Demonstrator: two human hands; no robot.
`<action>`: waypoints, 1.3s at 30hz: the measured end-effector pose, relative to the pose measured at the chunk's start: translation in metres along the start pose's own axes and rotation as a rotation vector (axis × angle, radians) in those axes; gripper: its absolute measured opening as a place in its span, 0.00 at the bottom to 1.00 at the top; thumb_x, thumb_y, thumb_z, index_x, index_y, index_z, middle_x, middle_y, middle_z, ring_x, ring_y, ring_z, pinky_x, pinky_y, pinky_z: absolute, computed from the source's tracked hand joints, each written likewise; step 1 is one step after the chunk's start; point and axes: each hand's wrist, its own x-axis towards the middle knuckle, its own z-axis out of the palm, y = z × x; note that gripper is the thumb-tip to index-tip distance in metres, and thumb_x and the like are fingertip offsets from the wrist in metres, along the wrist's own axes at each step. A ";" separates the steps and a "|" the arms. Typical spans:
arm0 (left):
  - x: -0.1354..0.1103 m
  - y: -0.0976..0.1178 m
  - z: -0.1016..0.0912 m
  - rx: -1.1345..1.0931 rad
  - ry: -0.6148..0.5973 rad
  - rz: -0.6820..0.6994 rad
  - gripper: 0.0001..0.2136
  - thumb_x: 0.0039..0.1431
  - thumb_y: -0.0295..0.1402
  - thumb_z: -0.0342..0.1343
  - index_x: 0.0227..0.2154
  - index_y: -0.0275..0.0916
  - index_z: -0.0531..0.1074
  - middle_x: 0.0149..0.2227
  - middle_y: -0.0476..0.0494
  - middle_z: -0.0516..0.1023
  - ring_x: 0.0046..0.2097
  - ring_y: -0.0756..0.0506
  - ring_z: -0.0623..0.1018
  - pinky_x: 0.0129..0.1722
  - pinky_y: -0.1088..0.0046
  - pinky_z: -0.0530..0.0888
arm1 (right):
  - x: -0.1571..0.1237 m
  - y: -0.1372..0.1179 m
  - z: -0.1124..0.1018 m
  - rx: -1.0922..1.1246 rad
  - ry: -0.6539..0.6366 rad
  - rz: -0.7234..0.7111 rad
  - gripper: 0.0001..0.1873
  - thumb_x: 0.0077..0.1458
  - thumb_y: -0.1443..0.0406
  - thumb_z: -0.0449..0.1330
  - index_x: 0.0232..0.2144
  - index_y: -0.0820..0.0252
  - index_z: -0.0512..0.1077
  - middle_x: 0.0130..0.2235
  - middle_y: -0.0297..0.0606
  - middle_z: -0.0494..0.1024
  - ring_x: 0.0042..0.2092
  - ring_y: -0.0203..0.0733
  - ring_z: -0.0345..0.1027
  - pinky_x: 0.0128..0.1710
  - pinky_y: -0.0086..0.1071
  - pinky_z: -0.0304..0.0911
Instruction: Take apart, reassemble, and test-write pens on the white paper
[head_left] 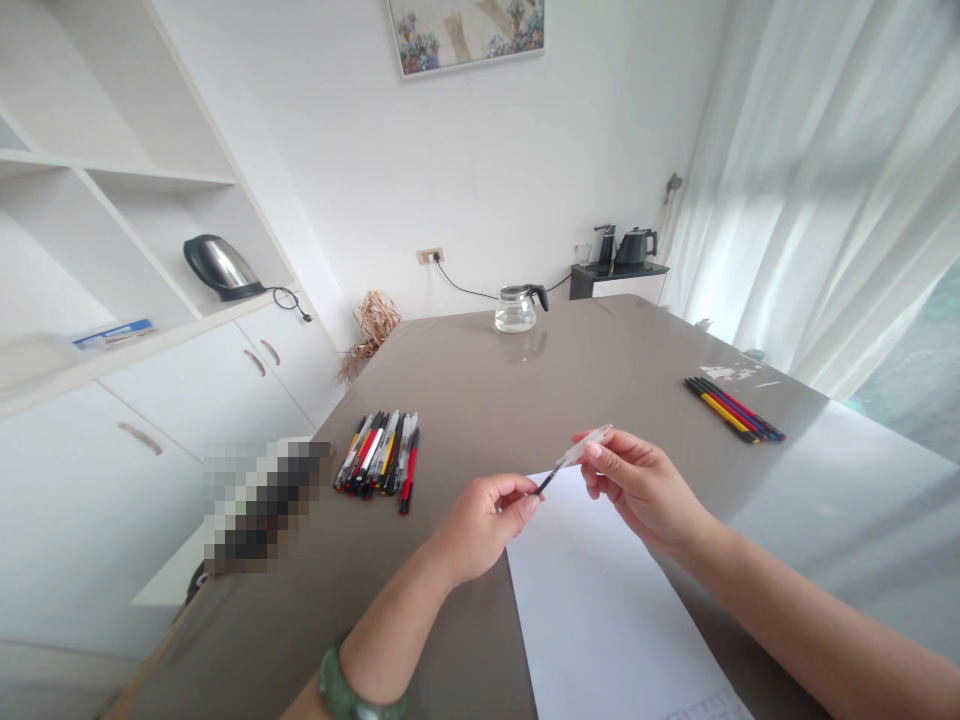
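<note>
White paper sheet (600,610) lies under our wrists. Our left hand (480,525) pinches the dark tip of a clear pen (576,455) between thumb and forefinger. Our right hand (637,485) pinches its barrel, the other fingers curled. Left of the fingers lies a pile of pens (379,452).

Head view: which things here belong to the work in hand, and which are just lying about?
In hand: pen, pinched between left hand and right hand; paper sheet below them; pen pile; pen row.
Lying about: glass jug, steel kettle, black kettle, dried grass.
</note>
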 end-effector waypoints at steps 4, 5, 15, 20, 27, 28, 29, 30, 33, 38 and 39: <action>0.001 -0.002 -0.001 -0.016 0.005 -0.011 0.12 0.52 0.39 0.48 0.33 0.37 0.71 0.26 0.47 0.69 0.26 0.51 0.66 0.26 0.76 0.63 | 0.000 -0.002 -0.003 -0.001 0.023 -0.002 0.13 0.46 0.58 0.56 0.33 0.60 0.68 0.26 0.35 0.65 0.26 0.32 0.56 0.25 0.28 0.57; 0.001 -0.003 -0.001 -0.017 0.011 -0.012 0.12 0.52 0.38 0.49 0.33 0.37 0.70 0.26 0.48 0.68 0.26 0.51 0.66 0.27 0.76 0.64 | 0.000 -0.002 -0.003 0.010 0.023 -0.007 0.13 0.47 0.58 0.56 0.33 0.60 0.68 0.26 0.35 0.65 0.26 0.32 0.57 0.26 0.28 0.57; 0.006 -0.004 -0.013 -0.172 0.242 -0.016 0.12 0.51 0.39 0.49 0.34 0.37 0.69 0.26 0.49 0.68 0.26 0.52 0.69 0.28 0.75 0.67 | 0.006 0.002 -0.011 0.028 0.069 0.010 0.11 0.45 0.59 0.57 0.26 0.61 0.69 0.30 0.38 0.69 0.31 0.34 0.61 0.28 0.28 0.58; 0.008 -0.003 -0.025 -0.297 0.420 -0.002 0.13 0.50 0.40 0.51 0.34 0.37 0.68 0.24 0.50 0.67 0.25 0.52 0.68 0.25 0.76 0.67 | 0.023 0.017 -0.014 -0.291 0.079 0.102 0.13 0.45 0.57 0.56 0.21 0.62 0.69 0.24 0.37 0.69 0.26 0.34 0.61 0.24 0.28 0.58; 0.008 -0.007 -0.031 -0.377 0.488 0.018 0.14 0.47 0.41 0.53 0.34 0.37 0.68 0.24 0.50 0.68 0.24 0.53 0.68 0.24 0.78 0.65 | 0.076 0.039 0.013 -0.642 0.039 0.244 0.16 0.41 0.62 0.58 0.35 0.63 0.68 0.23 0.36 0.72 0.21 0.31 0.61 0.18 0.25 0.58; 0.008 -0.007 -0.031 -0.378 0.486 0.018 0.14 0.47 0.41 0.53 0.34 0.37 0.68 0.24 0.50 0.68 0.24 0.53 0.68 0.24 0.78 0.65 | 0.085 0.042 0.019 -0.661 0.036 0.254 0.16 0.40 0.63 0.58 0.34 0.63 0.69 0.23 0.36 0.72 0.20 0.31 0.61 0.18 0.25 0.59; 0.008 -0.008 -0.032 -0.378 0.486 0.017 0.14 0.47 0.41 0.53 0.34 0.37 0.68 0.24 0.50 0.67 0.25 0.53 0.68 0.24 0.78 0.65 | 0.094 0.046 0.025 -0.684 0.031 0.261 0.13 0.39 0.63 0.59 0.31 0.63 0.70 0.22 0.37 0.72 0.20 0.31 0.62 0.17 0.24 0.58; 0.008 -0.008 -0.032 -0.377 0.488 0.016 0.14 0.47 0.41 0.53 0.34 0.37 0.68 0.24 0.50 0.67 0.25 0.53 0.68 0.24 0.78 0.65 | 0.102 0.049 0.031 -0.710 0.025 0.266 0.10 0.38 0.64 0.59 0.28 0.64 0.70 0.21 0.37 0.72 0.20 0.31 0.62 0.17 0.24 0.58; 0.007 -0.008 -0.032 -0.365 0.499 0.021 0.14 0.48 0.41 0.52 0.34 0.37 0.68 0.24 0.50 0.67 0.25 0.53 0.68 0.24 0.78 0.65 | 0.122 0.061 0.044 -0.801 0.013 0.281 0.05 0.37 0.66 0.59 0.20 0.64 0.70 0.18 0.36 0.71 0.19 0.32 0.62 0.16 0.24 0.58; 0.007 -0.007 -0.033 -0.352 0.496 0.032 0.14 0.48 0.41 0.52 0.34 0.36 0.68 0.24 0.49 0.67 0.24 0.53 0.68 0.23 0.78 0.65 | 0.135 0.073 0.051 -0.944 -0.031 0.311 0.04 0.35 0.68 0.59 0.15 0.65 0.69 0.14 0.36 0.69 0.16 0.33 0.61 0.16 0.26 0.58; 0.007 -0.007 -0.033 -0.355 0.494 0.034 0.15 0.48 0.41 0.52 0.34 0.36 0.68 0.24 0.49 0.67 0.24 0.53 0.68 0.23 0.78 0.65 | 0.135 0.074 0.051 -0.964 -0.037 0.311 0.04 0.35 0.68 0.59 0.16 0.65 0.69 0.13 0.36 0.69 0.15 0.33 0.61 0.16 0.26 0.58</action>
